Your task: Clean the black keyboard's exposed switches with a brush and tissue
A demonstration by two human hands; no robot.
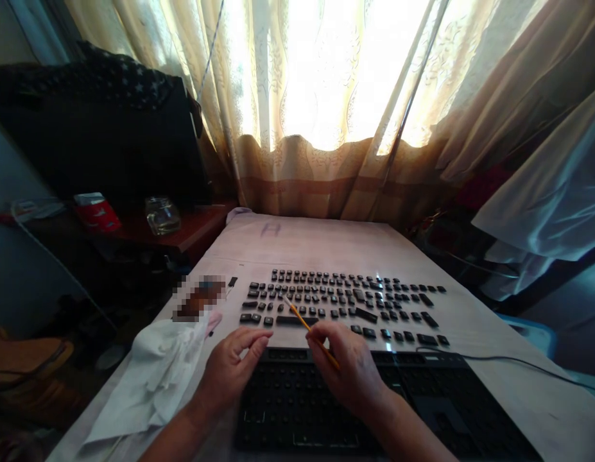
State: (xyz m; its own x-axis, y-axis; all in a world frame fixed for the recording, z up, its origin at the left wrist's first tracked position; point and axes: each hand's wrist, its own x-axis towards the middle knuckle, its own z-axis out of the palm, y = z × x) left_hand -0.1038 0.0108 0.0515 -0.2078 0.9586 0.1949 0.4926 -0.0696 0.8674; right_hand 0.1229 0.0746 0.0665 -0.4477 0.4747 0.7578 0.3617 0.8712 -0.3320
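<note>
A black keyboard frame (355, 410) with its keycaps removed lies at the near edge of the table. Several loose black keycaps (345, 301) are laid out in rows on the table just beyond it. My right hand (350, 369) is closed around a yellow pencil (309, 327) whose tip points up-left toward the keycap rows. My left hand (230, 372) rests at the keyboard's top left corner, fingers curled together with the thumb against them; I cannot make out anything in them. A white cloth (153, 378) lies to its left.
The table (326, 247) has a pale cover. A black cable (518, 366) runs right from the keyboard. A red side table (191, 231) on the left carries a glass jar (162, 215) and a red-white container (97, 212). Curtains (326, 96) hang behind; a blue bin (533, 330) stands right.
</note>
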